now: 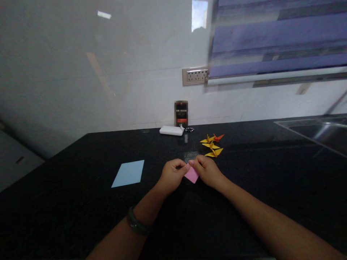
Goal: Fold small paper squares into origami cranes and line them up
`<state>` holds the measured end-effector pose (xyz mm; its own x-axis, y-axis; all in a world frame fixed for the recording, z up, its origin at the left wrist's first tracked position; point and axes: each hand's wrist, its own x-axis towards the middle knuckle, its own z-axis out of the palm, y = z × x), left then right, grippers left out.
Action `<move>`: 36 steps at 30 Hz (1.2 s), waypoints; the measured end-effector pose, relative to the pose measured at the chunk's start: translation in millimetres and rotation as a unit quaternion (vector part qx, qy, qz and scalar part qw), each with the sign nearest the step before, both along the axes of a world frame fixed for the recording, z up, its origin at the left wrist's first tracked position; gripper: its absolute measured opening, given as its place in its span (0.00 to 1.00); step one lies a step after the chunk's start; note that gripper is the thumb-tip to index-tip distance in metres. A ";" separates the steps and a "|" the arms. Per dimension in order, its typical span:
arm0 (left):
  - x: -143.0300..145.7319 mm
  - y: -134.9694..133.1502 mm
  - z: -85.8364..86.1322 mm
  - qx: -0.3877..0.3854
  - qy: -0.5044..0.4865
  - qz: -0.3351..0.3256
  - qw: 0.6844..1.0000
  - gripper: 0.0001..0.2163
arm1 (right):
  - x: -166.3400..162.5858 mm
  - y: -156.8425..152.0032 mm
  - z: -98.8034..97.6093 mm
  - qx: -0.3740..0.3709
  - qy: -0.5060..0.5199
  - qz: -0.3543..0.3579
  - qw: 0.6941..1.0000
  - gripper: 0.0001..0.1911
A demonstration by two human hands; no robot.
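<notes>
a glossy black countertop (pixel 89 209) ran along the wall. taken from its middle, a pale blue paper sheet (pixel 129 173) lay flat at ten o'clock. at twelve lay a white, rounded, oblong device (pixel 171 130), with a dark beaded strap (pixel 189 129) just beside it. three yellow paper cranes (pixel 215 152) and a red-orange crane (pixel 218 138) sat clustered at one o'clock. a sink (pixel 298 133) was set in at two.
</notes>
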<state>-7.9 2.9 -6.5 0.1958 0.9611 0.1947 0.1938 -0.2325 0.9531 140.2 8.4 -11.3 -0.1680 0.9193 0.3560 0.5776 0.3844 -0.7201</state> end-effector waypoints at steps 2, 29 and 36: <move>0.1 -0.3 1.2 -0.013 -0.023 0.005 1.000 0.10 | 0.0 -0.4 2.1 -0.003 0.006 0.000 1.000 0.18; -1.5 4.7 2.2 -0.104 -0.158 0.047 0.981 0.14 | -1.5 2.8 -2.6 -0.206 0.313 0.073 0.924 0.16; -2.7 3.7 -0.2 -0.095 -0.169 0.002 0.981 0.13 | -1.8 0.6 -0.9 -0.258 0.354 0.095 0.894 0.16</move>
